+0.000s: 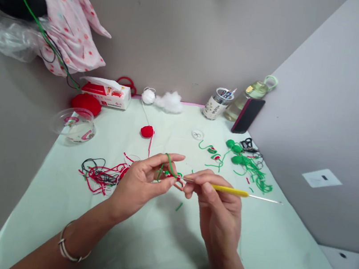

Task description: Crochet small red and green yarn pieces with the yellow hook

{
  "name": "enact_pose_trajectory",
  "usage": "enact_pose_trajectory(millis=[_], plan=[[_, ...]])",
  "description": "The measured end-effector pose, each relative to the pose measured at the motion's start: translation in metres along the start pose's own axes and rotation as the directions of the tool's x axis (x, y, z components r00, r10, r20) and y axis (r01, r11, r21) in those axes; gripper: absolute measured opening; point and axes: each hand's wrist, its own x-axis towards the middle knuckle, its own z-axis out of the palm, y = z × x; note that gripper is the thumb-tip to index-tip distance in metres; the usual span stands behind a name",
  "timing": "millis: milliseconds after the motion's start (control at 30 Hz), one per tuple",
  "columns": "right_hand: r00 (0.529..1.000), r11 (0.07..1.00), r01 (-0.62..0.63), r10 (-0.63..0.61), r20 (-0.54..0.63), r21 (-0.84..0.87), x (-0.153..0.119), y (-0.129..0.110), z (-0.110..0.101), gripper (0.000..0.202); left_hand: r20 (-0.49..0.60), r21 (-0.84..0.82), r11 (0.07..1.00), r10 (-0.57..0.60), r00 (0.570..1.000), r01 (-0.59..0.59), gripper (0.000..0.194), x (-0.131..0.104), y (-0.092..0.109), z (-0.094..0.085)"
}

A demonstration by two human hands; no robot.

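Note:
My left hand [140,185] pinches a small red and green crochet piece [173,176] between thumb and fingers, above the middle of the table. Green yarn [170,162] loops over its raised index finger. My right hand [219,203] grips a crochet hook with a yellow handle [230,190]. One metal end of the hook points left and meets the crochet piece; the other sticks out to the right. The exact stitch at the tip is too small to make out. A short green yarn scrap [179,206] lies below the hands.
Tangled red and black yarn [102,177] lies left, green yarn [257,171] right. Behind are a red ball [147,131], tissue box [106,93], plastic bowl [80,131], white stuffing [170,102], pen cup [215,106], bottle [238,105] and phone [248,116].

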Motion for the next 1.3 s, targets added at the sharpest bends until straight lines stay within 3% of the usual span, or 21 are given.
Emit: enact_pose_trajectory(millis=[200,500,700,800,933,1067,1167,1300], plan=[[0.996,0.998,0.067,-0.067,0.067,-0.002,0.0,-0.002,-0.002,0.015,0.036,-0.05,0.999,0.021,0.999,-0.019,0.036,0.001,0.005,-0.001],[0.999,0.999,0.035,-0.035,-0.013,0.0,0.003,0.002,0.002,0.013,0.041,-0.086,0.996,-0.011,0.999,0.015,0.028,0.0,0.003,0.0],[0.994,0.986,0.109,-0.107,0.019,-0.123,-0.001,0.004,-0.002,0.02,0.017,-0.037,0.999,0.009,1.0,-0.008,0.026,-0.002,0.004,0.001],[0.973,0.915,0.229,-0.219,0.069,-0.331,-0.007,0.001,-0.002,0.027,-0.036,0.026,1.0,0.015,0.999,-0.014,0.028,-0.004,0.004,0.003],[0.904,0.666,0.422,-0.364,0.227,-0.615,-0.018,0.002,-0.003,0.045,-0.117,0.082,0.997,0.004,0.993,0.005,0.028,-0.005,0.003,0.007],[0.84,0.454,0.526,-0.411,0.356,-0.719,-0.025,0.014,-0.01,0.06,-0.107,-0.014,0.999,-0.052,0.993,0.051,0.032,-0.005,0.002,0.011],[0.827,0.426,0.545,-0.416,0.378,-0.722,-0.025,0.02,-0.014,0.059,-0.059,-0.098,0.994,-0.062,0.996,0.056,0.035,-0.005,0.002,0.012],[0.845,0.508,0.505,-0.456,0.279,-0.698,-0.021,0.019,-0.007,0.055,-0.017,-0.207,0.973,-0.108,0.994,0.103,0.046,-0.004,0.002,0.01]])
